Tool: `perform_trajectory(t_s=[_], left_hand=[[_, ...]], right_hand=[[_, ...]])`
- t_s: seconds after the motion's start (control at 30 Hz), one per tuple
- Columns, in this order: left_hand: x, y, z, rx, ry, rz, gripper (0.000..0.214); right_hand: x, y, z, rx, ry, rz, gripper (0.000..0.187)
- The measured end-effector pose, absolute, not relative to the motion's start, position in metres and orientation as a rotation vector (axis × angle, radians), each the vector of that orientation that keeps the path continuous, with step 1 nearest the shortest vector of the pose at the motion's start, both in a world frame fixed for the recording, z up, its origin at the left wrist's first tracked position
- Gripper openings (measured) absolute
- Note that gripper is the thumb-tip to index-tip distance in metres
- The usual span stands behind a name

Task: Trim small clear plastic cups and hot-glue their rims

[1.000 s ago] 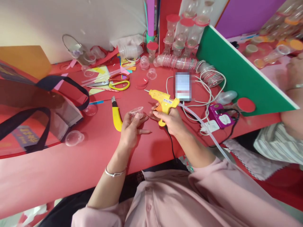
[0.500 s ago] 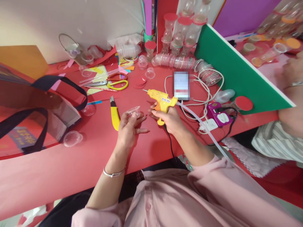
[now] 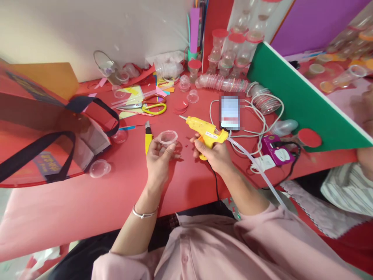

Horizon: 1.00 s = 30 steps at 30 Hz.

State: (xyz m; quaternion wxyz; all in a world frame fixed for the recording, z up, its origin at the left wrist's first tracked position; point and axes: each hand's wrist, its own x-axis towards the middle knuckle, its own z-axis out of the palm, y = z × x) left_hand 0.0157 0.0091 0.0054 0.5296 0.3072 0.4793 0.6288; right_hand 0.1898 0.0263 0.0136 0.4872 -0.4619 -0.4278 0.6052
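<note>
My left hand (image 3: pixel 160 156) holds a small clear plastic cup (image 3: pixel 168 137) between thumb and fingers, its round rim facing up. In my right hand (image 3: pixel 214 154) is a yellow glue gun (image 3: pixel 205 130), gripped by its handle, with the nozzle aimed left, beyond the cup and apart from it. A long translucent glue stick (image 3: pixel 250 155) runs out of the gun's back end. Just left of my left hand lies a yellow utility knife (image 3: pixel 148 140) with its blade out, partly hidden by the fingers. Red round discs (image 3: pixel 180 105) lie farther back on the red table.
Scissors (image 3: pixel 154 108) rest on paper scraps. A bag (image 3: pixel 55 136) stands at the left near a loose clear cup (image 3: pixel 100 168). Stacked cups (image 3: pixel 223 83), a phone (image 3: pixel 230 112), cables and a purple power block (image 3: pixel 278 150) lie right. A green board (image 3: pixel 305 101) separates another person's place.
My left hand has turned the clear cup so its rim now faces up. The glue gun stays in my right hand. The whole view has shifted slightly.
</note>
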Motion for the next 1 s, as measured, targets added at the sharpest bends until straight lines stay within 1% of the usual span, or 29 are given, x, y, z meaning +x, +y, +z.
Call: perform_trajectory(t_s=[0.13,0.4,0.53,0.77,0.9,1.0], left_hand=[[0.013,0.01,0.006,0.744,1.138,1.588,0.049],[0.011,0.01,0.005,0.731,1.033,1.558,0.056],[0.016,0.008,0.006,0.753,1.03,1.553,0.053],[0.021,0.008,-0.01,0.808,1.043,1.546,0.053],[0.021,0.01,-0.014,0.838,1.07,1.558,0.053],[0.023,0.009,-0.015,0.859,1.086,1.559,0.052]], right_hand=[[0.194,0.019,0.013,-1.151,-1.132,1.425,0.04],[0.203,0.008,0.01,-1.354,-1.315,1.357,0.039],[0.208,-0.007,0.003,-1.335,-1.359,1.301,0.033],[0.207,-0.017,0.002,-1.13,-1.597,0.963,0.016],[0.206,-0.015,0.0,-1.028,-1.723,0.718,0.01],[0.207,-0.016,-0.004,-1.022,-1.77,0.651,0.007]])
